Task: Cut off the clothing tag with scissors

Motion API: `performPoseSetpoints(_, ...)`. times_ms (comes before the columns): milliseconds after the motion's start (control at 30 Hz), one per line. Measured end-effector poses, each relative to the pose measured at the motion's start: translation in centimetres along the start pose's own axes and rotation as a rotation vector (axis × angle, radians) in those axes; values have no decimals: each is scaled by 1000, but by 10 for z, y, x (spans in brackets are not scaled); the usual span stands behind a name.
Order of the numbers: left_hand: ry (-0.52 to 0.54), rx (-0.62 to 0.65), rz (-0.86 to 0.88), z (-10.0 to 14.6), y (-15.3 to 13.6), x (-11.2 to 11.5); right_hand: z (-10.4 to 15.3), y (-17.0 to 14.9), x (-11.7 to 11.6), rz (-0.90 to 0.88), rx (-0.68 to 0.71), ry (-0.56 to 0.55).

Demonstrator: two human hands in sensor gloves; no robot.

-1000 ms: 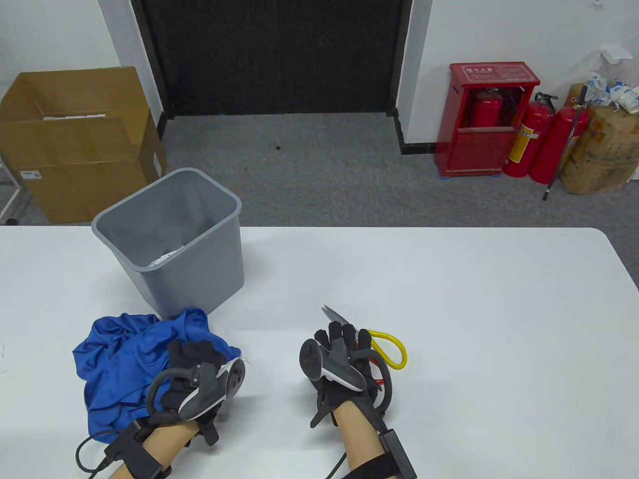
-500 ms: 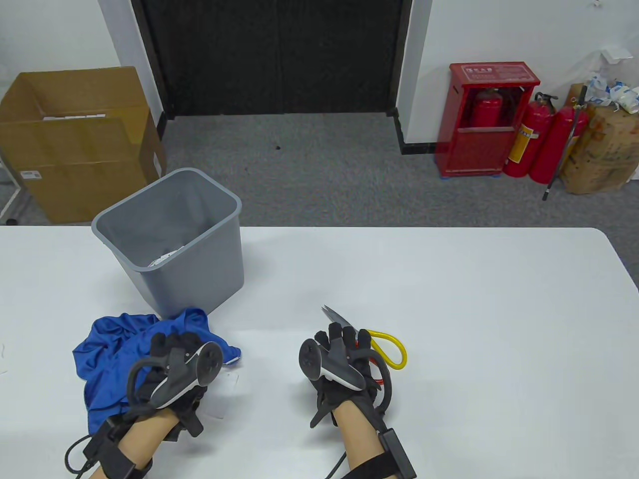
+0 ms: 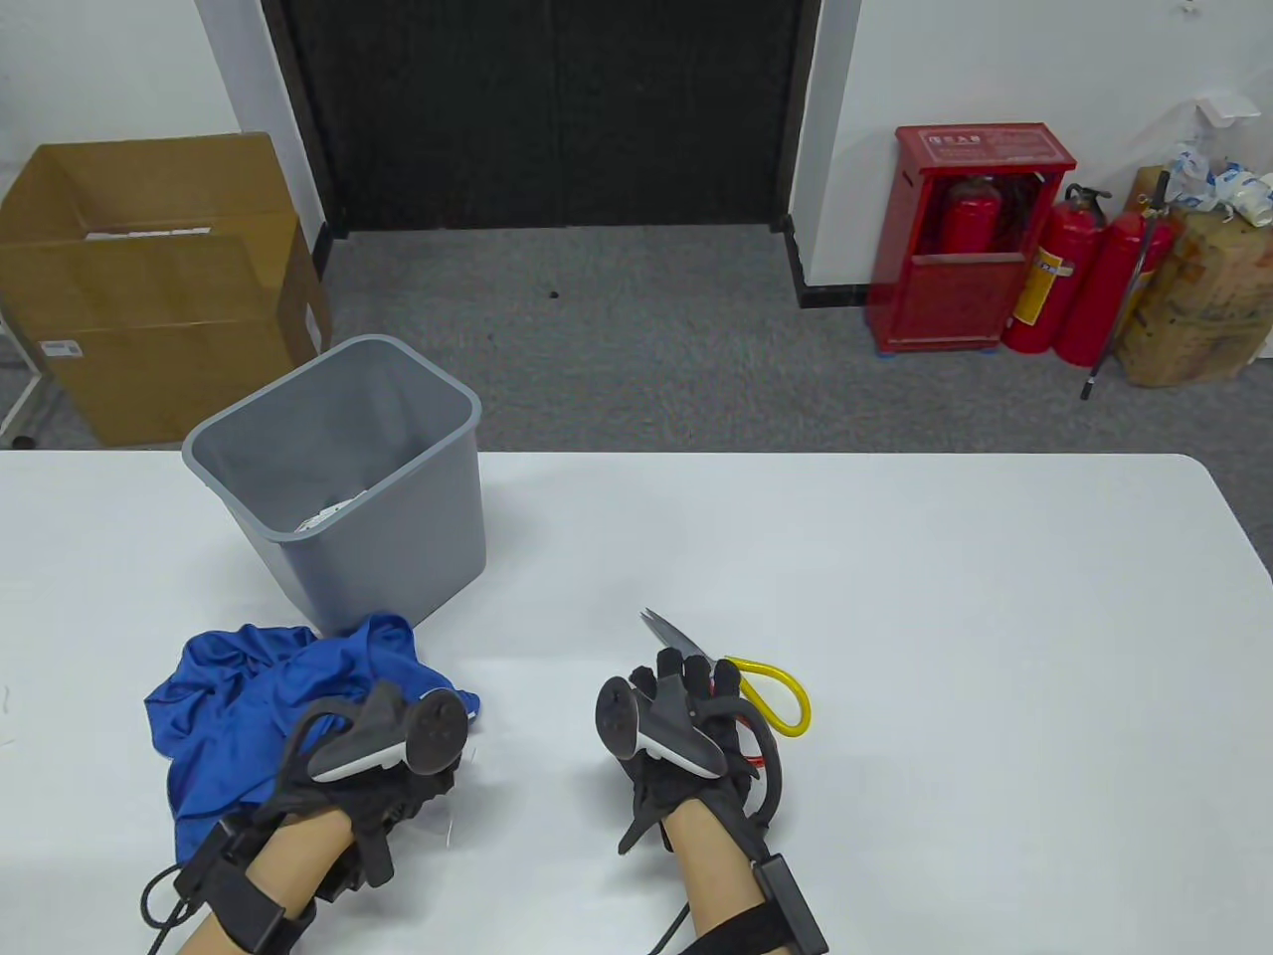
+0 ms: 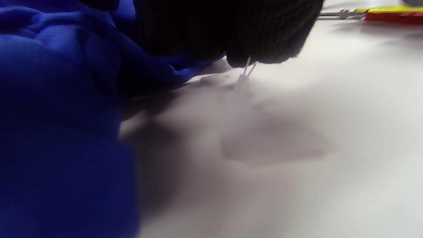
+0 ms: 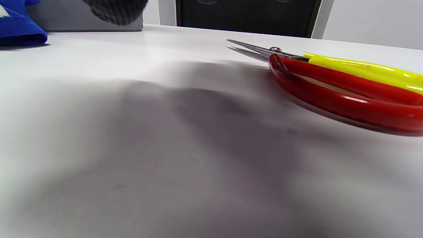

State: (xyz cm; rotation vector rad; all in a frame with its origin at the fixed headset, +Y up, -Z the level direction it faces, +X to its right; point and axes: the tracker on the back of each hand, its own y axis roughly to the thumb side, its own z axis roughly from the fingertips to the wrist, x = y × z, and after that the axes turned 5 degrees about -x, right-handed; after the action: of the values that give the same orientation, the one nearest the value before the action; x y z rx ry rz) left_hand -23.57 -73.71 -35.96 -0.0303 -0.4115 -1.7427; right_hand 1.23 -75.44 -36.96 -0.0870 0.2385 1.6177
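No text can be read with certainty in any view; the red extinguisher cabinet point(image 3: 970, 239) carries a pale line of characters along its top panel, too small to make out; the cardboard box point(image 3: 149, 284) bears a small white label with dark print, illegible; the second carton point(image 3: 1208, 303) at far right shows faint printing, also illegible.

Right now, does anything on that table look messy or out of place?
Only mildly: the blue garment lies crumpled beside the grey bin, and the scissors lie flat on the table with their blades slightly parted. Nothing looks spilled or damaged.
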Motion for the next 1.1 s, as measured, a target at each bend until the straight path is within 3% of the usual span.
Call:
performPoseSetpoints(333, 5, -24, -30, -12, 0, 15, 0, 0, 0, -1, 0, 5)
performPoseSetpoints(733, -164, -44, 5, -24, -1, 19, 1, 0, 0, 12, 1, 12)
performPoseSetpoints(933, -126, -31, 29, -24, -1, 20, 1, 1, 0, 14, 5, 10)
performPoseSetpoints(1100, -201, -41, 50, -27, 0, 20, 1, 2, -2, 25, 8, 18)
